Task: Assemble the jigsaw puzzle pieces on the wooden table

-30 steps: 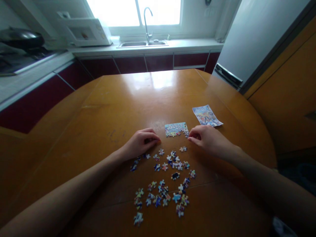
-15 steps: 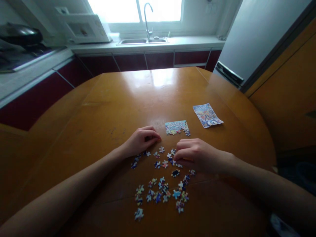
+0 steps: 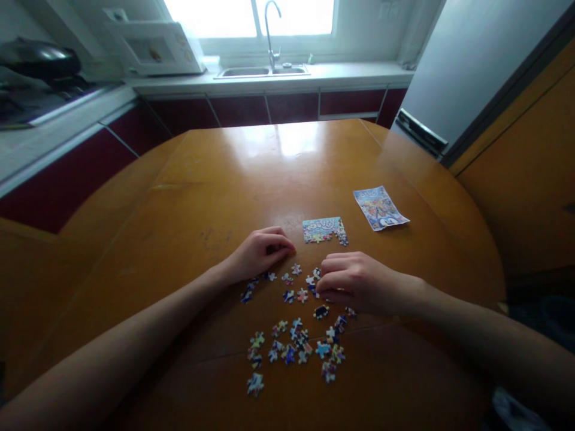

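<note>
On the wooden table (image 3: 215, 179), a partly joined puzzle (image 3: 322, 229) lies beyond my hands, with a gap at its lower edge. My left hand (image 3: 265, 251) rests to the left of it, fingers curled and thumb pressed to the fingertips; anything between them is hidden. My right hand (image 3: 345, 276) is closed over loose pieces below the puzzle, and its fingertips hide what they may hold. Several loose pieces lie between and below the hands, among them a dark piece (image 3: 321, 311), a light blue piece (image 3: 322, 349) and a pale piece (image 3: 255, 384) nearest me.
A printed picture sheet (image 3: 381, 208) lies to the right of the puzzle. Past the table stand a counter with a sink (image 3: 245, 72), a white microwave (image 3: 157, 51), a stove with a black pan (image 3: 40, 58) and a fridge (image 3: 485, 72).
The view has shifted slightly, moving the table and its contents a little in the picture. Both hands keep nearly the same pose, and no piece has clearly been moved.
</note>
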A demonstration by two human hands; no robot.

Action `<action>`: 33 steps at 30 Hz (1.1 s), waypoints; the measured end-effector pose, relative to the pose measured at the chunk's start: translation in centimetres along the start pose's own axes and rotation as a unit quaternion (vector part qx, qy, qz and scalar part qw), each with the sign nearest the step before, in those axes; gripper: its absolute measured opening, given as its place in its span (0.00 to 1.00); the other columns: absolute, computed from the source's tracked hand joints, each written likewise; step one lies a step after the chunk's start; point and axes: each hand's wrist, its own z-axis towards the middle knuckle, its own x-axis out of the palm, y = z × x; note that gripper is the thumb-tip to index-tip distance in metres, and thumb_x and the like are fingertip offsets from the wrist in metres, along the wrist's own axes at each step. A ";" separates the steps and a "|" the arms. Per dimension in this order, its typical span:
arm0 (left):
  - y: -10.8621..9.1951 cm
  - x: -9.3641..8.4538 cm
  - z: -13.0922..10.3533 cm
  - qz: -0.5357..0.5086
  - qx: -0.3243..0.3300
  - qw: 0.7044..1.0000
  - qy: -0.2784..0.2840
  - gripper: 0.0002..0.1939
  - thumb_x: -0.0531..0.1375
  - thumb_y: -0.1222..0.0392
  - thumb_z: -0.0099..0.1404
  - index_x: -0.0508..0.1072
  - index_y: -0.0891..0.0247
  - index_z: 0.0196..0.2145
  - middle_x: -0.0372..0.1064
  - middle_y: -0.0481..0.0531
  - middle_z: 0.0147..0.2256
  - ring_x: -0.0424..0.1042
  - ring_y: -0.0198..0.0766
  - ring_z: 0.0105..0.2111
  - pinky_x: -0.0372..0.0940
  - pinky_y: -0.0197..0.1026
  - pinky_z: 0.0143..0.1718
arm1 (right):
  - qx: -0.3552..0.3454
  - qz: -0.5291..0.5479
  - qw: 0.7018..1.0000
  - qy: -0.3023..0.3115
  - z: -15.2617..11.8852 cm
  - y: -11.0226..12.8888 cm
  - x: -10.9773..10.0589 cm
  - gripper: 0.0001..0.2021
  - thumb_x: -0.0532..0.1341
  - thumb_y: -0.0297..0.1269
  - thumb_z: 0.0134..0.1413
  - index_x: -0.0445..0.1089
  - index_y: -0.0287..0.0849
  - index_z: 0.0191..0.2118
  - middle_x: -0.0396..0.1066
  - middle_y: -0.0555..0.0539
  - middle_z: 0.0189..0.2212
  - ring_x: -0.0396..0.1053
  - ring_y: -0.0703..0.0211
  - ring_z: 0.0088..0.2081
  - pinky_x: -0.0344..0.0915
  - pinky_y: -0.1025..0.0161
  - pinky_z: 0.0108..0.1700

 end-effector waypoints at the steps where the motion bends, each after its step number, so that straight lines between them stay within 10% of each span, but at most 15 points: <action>1: -0.1 0.0 0.0 0.001 0.000 1.000 -0.001 0.08 0.60 0.60 0.70 0.80 0.63 0.39 0.72 0.52 0.35 0.70 0.33 0.33 0.66 0.35 0.34 | 0.000 -0.001 1.000 0.002 0.0 0.0 0.0 0.11 0.56 0.35 0.69 0.74 0.41 0.37 0.70 0.47 0.31 0.65 0.61 0.34 0.62 0.63 0.37; 33: -0.5 0.1 -0.1 -0.025 -0.007 1.000 0.010 0.07 0.61 0.62 0.69 0.80 0.64 0.37 0.71 0.52 0.33 0.70 0.33 0.31 0.64 0.36 0.33 | 0.063 0.017 0.998 -0.018 -0.2 -0.7 -0.2 0.12 0.57 0.39 0.69 0.75 0.41 0.36 0.69 0.48 0.29 0.65 0.62 0.32 0.59 0.64 0.35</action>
